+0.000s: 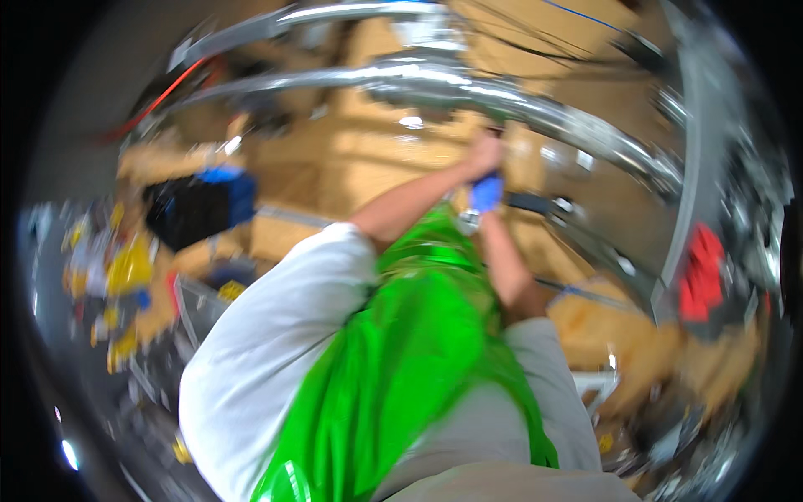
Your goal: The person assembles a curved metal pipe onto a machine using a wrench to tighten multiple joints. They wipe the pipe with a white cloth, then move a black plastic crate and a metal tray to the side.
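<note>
Both my arms reach forward, and the hands meet just short of a large silver pipe (535, 109). My bare left hand (485, 154) is closed, and a small dark piece shows beyond its fingers. Just nearer and touching or almost touching it is my right hand (486, 193), in a blue glove and bunched up as well. A dark strip shows between the two. What the hands grip is too smeared by motion to name. Something silvery (469, 220) sits by the right wrist. A shiny green apron (401, 318) covers my front.
A second curved silver bar (318, 14) runs across the far side. To the right stands a grey frame edge (682, 201) with a red cloth (701, 272) by it. A black bag (196, 209) is at left, near yellow items (130, 268). Dark cables (535, 54) hang at the back.
</note>
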The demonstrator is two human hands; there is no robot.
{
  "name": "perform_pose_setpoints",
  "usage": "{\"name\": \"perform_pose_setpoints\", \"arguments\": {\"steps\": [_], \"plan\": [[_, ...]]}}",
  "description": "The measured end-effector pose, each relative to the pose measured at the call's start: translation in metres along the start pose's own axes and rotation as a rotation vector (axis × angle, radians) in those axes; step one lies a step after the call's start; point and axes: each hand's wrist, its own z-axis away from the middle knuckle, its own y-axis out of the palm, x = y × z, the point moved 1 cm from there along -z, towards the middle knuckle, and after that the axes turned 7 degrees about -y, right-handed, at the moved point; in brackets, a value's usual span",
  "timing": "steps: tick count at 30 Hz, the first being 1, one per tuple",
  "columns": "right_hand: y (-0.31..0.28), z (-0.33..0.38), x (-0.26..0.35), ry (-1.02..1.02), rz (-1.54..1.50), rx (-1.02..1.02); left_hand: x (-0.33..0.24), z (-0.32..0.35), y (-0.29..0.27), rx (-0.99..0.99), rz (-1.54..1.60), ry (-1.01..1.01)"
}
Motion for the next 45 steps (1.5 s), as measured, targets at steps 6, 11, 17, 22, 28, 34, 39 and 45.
{"name": "perform_pose_setpoints", "arguments": {"steps": [6, 11, 17, 22, 28, 34, 39, 45], "plan": [[0.018, 0.013, -0.043, 0.323, -0.77, -0.078, -0.076, 0.014, -0.068, -0.107, 0.417, -0.102], [0.008, 0.009, 0.013, 0.074, -0.319, -0.041, -0.082, 0.02, -0.085, 0.034, 0.373, -0.268], [0.013, -0.008, 0.001, 0.338, -0.903, -0.081, -0.035, -0.003, -0.048, 0.0, -0.022, 0.229], [0.005, -0.013, 0.006, 0.144, -0.535, 0.004, -0.012, -0.007, -0.031, 0.093, 0.293, -0.024], [0.016, 0.021, -0.033, 0.157, -0.28, 0.105, -0.024, 0.011, -0.024, 0.084, 0.69, -0.392], [0.028, 0.055, -0.054, 0.113, -0.354, 0.11, -0.005, 0.028, -0.009, 0.082, 0.699, -0.455], [-0.02, 0.065, 0.004, 0.115, -0.372, 0.189, -0.015, 0.057, -0.003, 0.154, 0.79, -0.492], [-0.171, 0.133, 0.091, 0.432, -0.157, 0.589, -0.105, 0.146, -0.028, 0.544, 1.11, -0.615]]}}
